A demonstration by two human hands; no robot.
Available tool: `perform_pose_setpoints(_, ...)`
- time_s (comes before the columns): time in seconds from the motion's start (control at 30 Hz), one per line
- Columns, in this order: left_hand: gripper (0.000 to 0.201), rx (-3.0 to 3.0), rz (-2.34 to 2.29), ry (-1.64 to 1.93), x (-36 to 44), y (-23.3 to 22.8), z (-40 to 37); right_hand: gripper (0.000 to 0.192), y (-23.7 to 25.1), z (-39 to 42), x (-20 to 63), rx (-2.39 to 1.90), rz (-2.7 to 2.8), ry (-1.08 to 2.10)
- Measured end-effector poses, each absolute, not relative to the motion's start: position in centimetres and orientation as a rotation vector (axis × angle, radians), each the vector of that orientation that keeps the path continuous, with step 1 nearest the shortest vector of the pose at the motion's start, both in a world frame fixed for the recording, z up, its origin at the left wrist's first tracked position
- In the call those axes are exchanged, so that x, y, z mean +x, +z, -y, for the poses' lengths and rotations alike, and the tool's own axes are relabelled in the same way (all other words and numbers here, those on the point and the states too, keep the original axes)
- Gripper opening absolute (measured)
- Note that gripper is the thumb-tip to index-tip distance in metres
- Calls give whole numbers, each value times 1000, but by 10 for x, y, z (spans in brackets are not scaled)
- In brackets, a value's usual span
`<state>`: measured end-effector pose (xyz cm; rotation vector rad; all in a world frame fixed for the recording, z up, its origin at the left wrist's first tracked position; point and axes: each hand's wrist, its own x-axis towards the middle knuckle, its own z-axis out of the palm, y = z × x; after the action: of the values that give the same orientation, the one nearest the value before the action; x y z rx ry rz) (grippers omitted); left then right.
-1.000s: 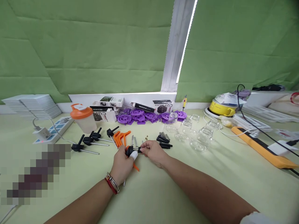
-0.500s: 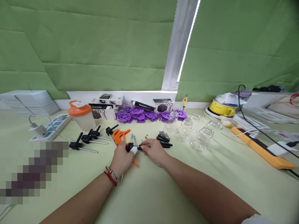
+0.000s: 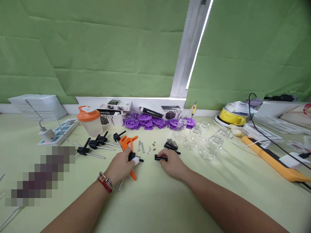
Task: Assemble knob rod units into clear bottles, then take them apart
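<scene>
My left hand (image 3: 121,165), with a white wrap on one fingertip, grips a black and orange tool part (image 3: 133,159) with a metal rod sticking out below. My right hand (image 3: 173,163) holds a short black pin (image 3: 160,158) a little to the right, apart from the left hand's part. Loose orange handles (image 3: 127,142), metal screws (image 3: 141,147) and a pile of black pins with springs (image 3: 171,144) lie just beyond my hands.
Black T-handled tools (image 3: 97,145) lie at left near an orange-lidded shaker (image 3: 88,122) and a power strip (image 3: 57,134). Purple wheels (image 3: 150,122) and small boxes (image 3: 116,106) line the back. Glass jars (image 3: 206,142) stand at right, with an orange power strip (image 3: 272,158).
My hands have drawn apart: the right hand has moved right with a black pin, away from the part in the left hand. The view has shifted slightly.
</scene>
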<state>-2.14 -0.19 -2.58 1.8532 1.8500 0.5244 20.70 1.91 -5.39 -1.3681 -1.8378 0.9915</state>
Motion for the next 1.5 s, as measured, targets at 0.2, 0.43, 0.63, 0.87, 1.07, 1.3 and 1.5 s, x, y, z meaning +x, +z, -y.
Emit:
perform_pose_setpoints(0.2,35,2117,-2085,126,-20,-13,4,22,-51,-11,230,-1449,1904,884)
perform_pose_setpoints(0.43,28,2692,-2039,236,18,-1,18,22,-51,-16,234,-1479,1856,925)
perform_pose_setpoints(0.63,31,2825,-1532,136,56,-15,0,17,-53,-15,236,-1386,1895,870)
perform_pose_setpoints(0.87,27,2731,-1555,144,51,-20,-17,17,-44,-13,244,-1486,2131,625)
perform_pose_setpoints(1.07,31,2767,-1581,59,43,-20,-18,15,-44,-18,240,-1440,2343,312)
perform_pose_setpoints(1.3,29,2825,-1568,85,43,-20,-19,13,-42,-15,226,-1268,2407,114)
perform_pose_setpoints(1.5,27,2731,-1580,143,44,-24,-22,15,-41,-16,199,-1274,2590,18)
